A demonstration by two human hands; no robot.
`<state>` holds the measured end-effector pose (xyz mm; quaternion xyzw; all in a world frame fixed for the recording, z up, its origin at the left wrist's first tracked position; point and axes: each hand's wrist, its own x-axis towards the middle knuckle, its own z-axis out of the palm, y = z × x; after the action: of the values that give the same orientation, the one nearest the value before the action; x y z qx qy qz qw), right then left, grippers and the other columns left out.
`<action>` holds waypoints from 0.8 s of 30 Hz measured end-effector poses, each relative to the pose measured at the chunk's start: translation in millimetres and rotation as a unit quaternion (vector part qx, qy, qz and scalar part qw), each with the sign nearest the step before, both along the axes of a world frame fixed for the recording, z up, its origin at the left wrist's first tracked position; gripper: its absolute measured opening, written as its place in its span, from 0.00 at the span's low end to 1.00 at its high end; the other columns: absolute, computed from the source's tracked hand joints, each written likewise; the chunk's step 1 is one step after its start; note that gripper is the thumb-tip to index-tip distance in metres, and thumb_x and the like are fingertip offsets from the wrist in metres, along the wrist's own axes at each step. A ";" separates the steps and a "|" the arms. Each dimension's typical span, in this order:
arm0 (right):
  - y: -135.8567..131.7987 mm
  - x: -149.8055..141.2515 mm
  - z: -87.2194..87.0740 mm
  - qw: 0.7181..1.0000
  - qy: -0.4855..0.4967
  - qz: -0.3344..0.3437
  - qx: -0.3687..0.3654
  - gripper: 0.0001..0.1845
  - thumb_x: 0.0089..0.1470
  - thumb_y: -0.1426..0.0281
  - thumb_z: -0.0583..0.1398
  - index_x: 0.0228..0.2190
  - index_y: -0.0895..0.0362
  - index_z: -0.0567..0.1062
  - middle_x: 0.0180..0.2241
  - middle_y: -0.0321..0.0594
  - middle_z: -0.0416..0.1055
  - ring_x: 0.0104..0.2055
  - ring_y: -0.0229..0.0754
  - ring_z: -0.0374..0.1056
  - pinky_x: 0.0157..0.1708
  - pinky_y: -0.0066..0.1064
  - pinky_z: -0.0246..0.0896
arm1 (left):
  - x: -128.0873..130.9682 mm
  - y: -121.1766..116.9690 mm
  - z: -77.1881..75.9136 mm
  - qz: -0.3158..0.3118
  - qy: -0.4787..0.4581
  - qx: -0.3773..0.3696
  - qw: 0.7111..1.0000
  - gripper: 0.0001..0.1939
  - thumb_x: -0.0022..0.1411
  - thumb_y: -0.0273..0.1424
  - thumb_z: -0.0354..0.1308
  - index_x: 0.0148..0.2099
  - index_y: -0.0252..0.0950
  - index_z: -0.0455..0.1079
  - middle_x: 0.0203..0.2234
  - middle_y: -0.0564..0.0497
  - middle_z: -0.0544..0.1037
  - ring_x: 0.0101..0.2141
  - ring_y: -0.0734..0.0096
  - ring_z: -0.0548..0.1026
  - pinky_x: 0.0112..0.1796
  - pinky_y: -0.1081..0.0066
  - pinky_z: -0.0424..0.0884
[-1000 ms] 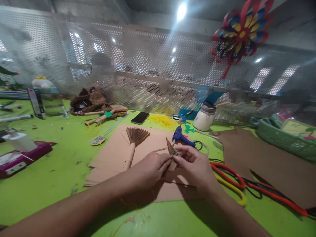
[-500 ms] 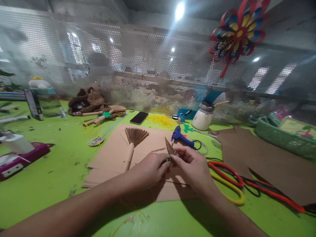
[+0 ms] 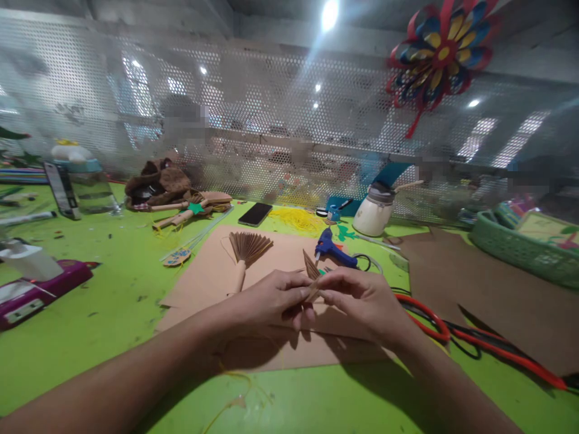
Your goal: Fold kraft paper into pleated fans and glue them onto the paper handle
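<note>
Between my two hands is a small piece of pleated brown paper [image 3: 310,265], its pointed folded end sticking up. My left hand [image 3: 286,296] pinches its lower part between thumb and fingers. From the other side, the thumb and fingertips of my right hand [image 3: 362,296] close on it as well. A bit of green shows behind the right fingertips. Beyond my left hand, a pleated brown paper fan with a rolled paper handle [image 3: 250,248] lies on sheets of brown paper [image 3: 199,283]. A blue glue gun [image 3: 335,250] lies just past my right hand.
Red-handled scissors [image 3: 429,319] lie right of my right hand, near dark brown paper [image 3: 452,271]. Farther back are a phone [image 3: 255,213], yellow strands [image 3: 298,219], a white jar [image 3: 373,212] and a green basket [image 3: 520,247]. A purple power strip [image 3: 67,274] sits at left.
My right hand has shifted slightly right and its fingers are spread more along the piece. My left hand has moved a little nearer, and the pleated paper is turned, showing its lower end.
</note>
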<state>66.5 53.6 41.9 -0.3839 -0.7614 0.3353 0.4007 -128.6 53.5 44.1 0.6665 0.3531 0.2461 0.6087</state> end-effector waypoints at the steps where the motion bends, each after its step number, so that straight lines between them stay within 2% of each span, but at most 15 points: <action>1: 0.3 0.1 0.1 1.000 0.002 0.000 -0.005 0.06 0.48 0.72 0.61 0.31 0.57 0.78 0.29 0.40 0.76 0.32 0.41 0.70 0.32 0.31 0.65 | 0.2 -0.6 0.5 -0.015 0.000 -0.003 1.000 0.16 0.64 0.40 0.50 0.42 0.32 0.69 0.24 0.50 0.75 0.19 0.75 0.70 0.21 0.75 0.62; 5: 2.9 2.2 -1.0 1.000 -0.005 0.000 -0.006 0.05 0.48 0.71 0.62 0.29 0.59 0.77 0.25 0.38 0.74 0.27 0.38 0.67 0.27 0.29 0.61 | 1.0 -1.4 2.4 -0.061 0.006 -0.002 0.998 0.16 0.65 0.41 0.48 0.44 0.33 0.67 0.27 0.49 0.76 0.20 0.77 0.70 0.21 0.76 0.61; 11: 3.0 4.9 -0.3 1.000 -0.020 -0.005 0.024 0.04 0.49 0.71 0.61 0.25 0.59 0.75 0.23 0.36 0.70 0.26 0.37 0.63 0.25 0.28 0.57 | -2.5 -3.8 10.4 -0.055 0.043 0.054 0.996 0.18 0.65 0.40 0.48 0.44 0.32 0.71 0.31 0.46 0.76 0.25 0.76 0.70 0.26 0.75 0.64; 15: 3.8 5.1 0.4 0.997 -0.032 0.004 0.071 0.05 0.50 0.71 0.61 0.24 0.59 0.74 0.24 0.36 0.68 0.27 0.37 0.62 0.27 0.29 0.57 | -2.6 -5.1 10.4 -0.072 0.030 0.016 0.997 0.17 0.65 0.36 0.47 0.51 0.35 0.68 0.33 0.46 0.76 0.25 0.76 0.69 0.24 0.77 0.61; 17: 4.8 4.7 -0.7 0.996 -0.027 0.017 0.086 0.06 0.51 0.72 0.61 0.23 0.58 0.73 0.25 0.37 0.67 0.29 0.38 0.63 0.30 0.30 0.58 | -1.2 -5.6 9.9 -0.073 0.030 0.000 0.997 0.16 0.65 0.34 0.47 0.51 0.34 0.68 0.32 0.47 0.76 0.23 0.78 0.68 0.22 0.78 0.59; 21: 6.1 2.7 -5.2 0.998 -0.007 0.023 0.052 0.06 0.51 0.71 0.61 0.24 0.58 0.71 0.26 0.36 0.67 0.29 0.38 0.63 0.30 0.30 0.60 | 0.8 -7.5 12.1 -0.067 0.042 0.019 0.997 0.13 0.63 0.30 0.48 0.44 0.33 0.71 0.28 0.49 0.75 0.23 0.78 0.66 0.23 0.77 0.59; 24: 6.0 1.2 -7.6 1.000 0.019 0.017 0.014 0.05 0.50 0.70 0.62 0.27 0.58 0.72 0.26 0.36 0.68 0.29 0.38 0.64 0.29 0.30 0.63 | 1.1 -9.6 15.3 -0.056 0.030 0.020 0.998 0.14 0.63 0.31 0.47 0.44 0.33 0.71 0.26 0.50 0.75 0.23 0.77 0.67 0.24 0.76 0.60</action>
<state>67.7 59.6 34.3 -0.3585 -0.7647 0.3390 0.4146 -127.5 43.9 59.5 0.7041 0.3285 0.1984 0.5974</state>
